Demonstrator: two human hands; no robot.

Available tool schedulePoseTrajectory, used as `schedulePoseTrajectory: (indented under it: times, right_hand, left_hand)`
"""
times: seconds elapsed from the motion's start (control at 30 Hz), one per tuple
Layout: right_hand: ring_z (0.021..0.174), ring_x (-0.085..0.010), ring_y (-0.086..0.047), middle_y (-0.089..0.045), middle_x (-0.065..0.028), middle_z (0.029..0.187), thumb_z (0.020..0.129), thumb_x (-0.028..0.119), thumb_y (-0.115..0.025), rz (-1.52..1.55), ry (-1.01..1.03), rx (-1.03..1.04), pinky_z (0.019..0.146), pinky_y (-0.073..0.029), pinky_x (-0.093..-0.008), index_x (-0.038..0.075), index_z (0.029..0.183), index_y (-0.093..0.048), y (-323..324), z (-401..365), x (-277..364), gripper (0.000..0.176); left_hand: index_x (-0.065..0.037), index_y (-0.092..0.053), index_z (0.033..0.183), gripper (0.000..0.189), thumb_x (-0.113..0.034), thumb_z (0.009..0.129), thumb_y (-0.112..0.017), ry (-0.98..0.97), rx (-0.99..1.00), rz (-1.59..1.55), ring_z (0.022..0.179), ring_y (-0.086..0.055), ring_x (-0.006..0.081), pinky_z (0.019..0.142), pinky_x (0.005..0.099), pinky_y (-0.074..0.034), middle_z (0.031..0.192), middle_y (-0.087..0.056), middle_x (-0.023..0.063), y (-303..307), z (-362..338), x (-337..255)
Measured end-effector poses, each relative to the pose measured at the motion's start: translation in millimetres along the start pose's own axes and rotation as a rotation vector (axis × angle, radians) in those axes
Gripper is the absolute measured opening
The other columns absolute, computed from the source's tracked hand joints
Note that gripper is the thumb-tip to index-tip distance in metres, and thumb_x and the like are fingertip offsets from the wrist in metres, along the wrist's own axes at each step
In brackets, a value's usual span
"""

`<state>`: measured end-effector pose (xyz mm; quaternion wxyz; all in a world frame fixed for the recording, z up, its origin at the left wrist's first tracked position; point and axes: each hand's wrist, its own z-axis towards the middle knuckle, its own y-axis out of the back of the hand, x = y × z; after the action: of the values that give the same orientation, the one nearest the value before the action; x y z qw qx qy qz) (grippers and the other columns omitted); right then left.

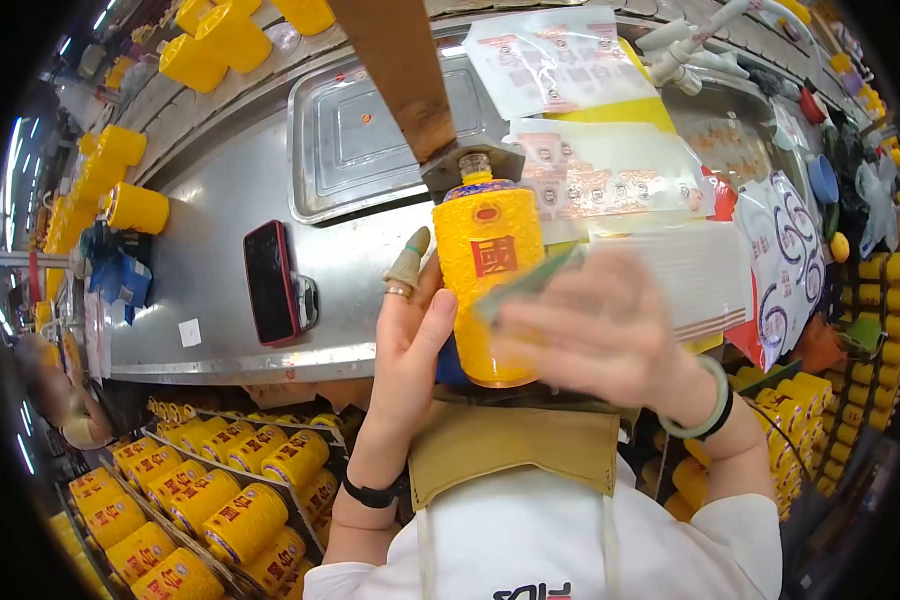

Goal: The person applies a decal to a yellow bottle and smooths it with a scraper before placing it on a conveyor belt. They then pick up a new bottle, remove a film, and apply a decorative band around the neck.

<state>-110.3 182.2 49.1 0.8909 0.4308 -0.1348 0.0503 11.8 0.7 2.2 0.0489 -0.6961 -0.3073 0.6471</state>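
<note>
A yellow textured bottle (487, 228) with a red label and a clear glass neck lies on the work table, its neck in a dark metal holder (510, 160) at the end of a brown bar. My left hand (410, 330) is wrapped around the bottle's left side, the thumb resting on it; cots cover one or more fingers. Over the bottle's right side, my right hand (600, 335) is smeared by motion. Between its fingers is a thin green flat piece (530, 282), blurred, its kind unclear, close over the bottle's surface.
Left of the bottle lies a phone (270, 283) in a red case. Behind it is a metal tray (330, 150). Printed sticker sheets (610, 175) cover the right side. Crates of yellow bottles (210, 500) stand below the table; a person (75, 400) is at far left.
</note>
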Motion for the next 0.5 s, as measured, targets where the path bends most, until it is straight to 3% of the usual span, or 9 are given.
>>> schedulePoseTrajectory:
  times: [0.07,0.13,0.23,0.27,0.33,0.4,0.43,0.5]
  right_hand:
    - [0.084,-0.0145,-0.063,-0.07,0.0034,0.104,0.079,0.011,-0.072,0.161,0.106,-0.02,0.078,-0.053,-0.0327,0.015,0.1,-0.075,-3.9,-14.9,19.2,0.022]
    - [0.083,-0.017,-0.066,-0.072,0.0004,0.103,0.079,0.007,-0.075,0.275,-0.02,0.039,0.076,-0.054,-0.0327,0.012,0.102,-0.075,12.3,-19.2,22.4,0.023]
    - [0.088,-0.0213,-0.072,-0.074,-0.011,0.104,0.091,-0.003,-0.072,0.516,-0.752,-0.295,0.078,-0.056,-0.0331,0.001,0.118,-0.065,-0.7,-17.7,18.0,0.028]
    - [0.093,-0.018,-0.07,-0.071,-0.0121,0.106,0.095,-0.003,-0.068,0.562,-0.832,-0.38,0.083,-0.055,-0.0299,0.0,0.124,-0.059,-9.2,-20.0,8.9,0.03]
    - [0.1,-0.0164,-0.067,-0.068,-0.0126,0.11,0.096,-0.003,-0.067,0.773,-0.874,-0.489,0.088,-0.053,-0.0281,0.0,0.125,-0.058,-19.5,-15.4,4.5,0.031]
    - [0.102,-0.0182,-0.065,-0.064,-0.0128,0.111,0.096,-0.002,-0.066,0.924,-0.959,-0.46,0.089,-0.052,-0.0299,0.0,0.124,-0.058,-28.1,-13.2,11.7,0.028]
    - [0.102,-0.0216,-0.066,-0.065,-0.0126,0.109,0.097,-0.001,-0.064,0.694,-0.87,-0.389,0.089,-0.052,-0.0326,0.0,0.122,-0.059,-38.4,-20.8,4.8,0.025]
    - [0.102,-0.0228,-0.066,-0.065,-0.0125,0.108,0.097,-0.001,-0.064,0.523,-0.85,-0.358,0.089,-0.052,-0.0332,-0.001,0.121,-0.06,-37.3,-24.3,-7.2,0.024]
  left_hand:
    - [0.002,-0.021,0.163,0.068,-0.011,0.106,-0.057,0.011,-0.023,-0.015,0.147,-0.043,0.0268,0.121,0.0421,-0.034,0.16,-0.042,0.0218,-3.0,0.4,0.2]
    - [0.001,-0.022,0.163,0.069,-0.01,0.105,-0.058,0.018,-0.017,0.04,0.145,-0.045,0.0264,0.12,0.042,-0.036,0.158,-0.043,0.0207,-6.7,1.3,0.1]
    - [0.0,-0.025,0.163,0.068,-0.005,0.104,-0.059,0.021,-0.019,0.122,0.144,-0.047,0.0264,0.119,0.0418,-0.039,0.158,-0.044,0.0182,-11.0,2.0,0.9]
    - [-0.001,-0.026,0.163,0.067,-0.003,0.103,-0.057,0.021,-0.03,0.148,0.143,-0.049,0.0268,0.118,0.0417,-0.04,0.159,-0.044,0.0169,-12.1,2.1,0.9]
    - [-0.001,-0.026,0.162,0.069,-0.004,0.102,-0.061,0.032,-0.041,0.145,0.142,-0.049,0.0262,0.117,0.0414,-0.041,0.156,-0.046,0.0168,-12.9,2.6,-0.8]
    - [-0.001,-0.026,0.162,0.071,-0.005,0.102,-0.064,0.044,-0.06,0.142,0.141,-0.05,0.0257,0.116,0.0411,-0.042,0.154,-0.047,0.0168,-12.6,1.5,-1.4]
    - [-0.001,-0.026,0.162,0.071,-0.005,0.102,-0.064,0.043,-0.063,0.137,0.141,-0.05,0.0256,0.116,0.0411,-0.042,0.154,-0.047,0.0167,-12.9,0.9,-0.7]
    - [-0.001,-0.026,0.162,0.071,-0.005,0.101,-0.064,0.042,-0.066,0.129,0.141,-0.05,0.0255,0.116,0.0411,-0.042,0.155,-0.046,0.0167,-13.0,1.1,-0.8]
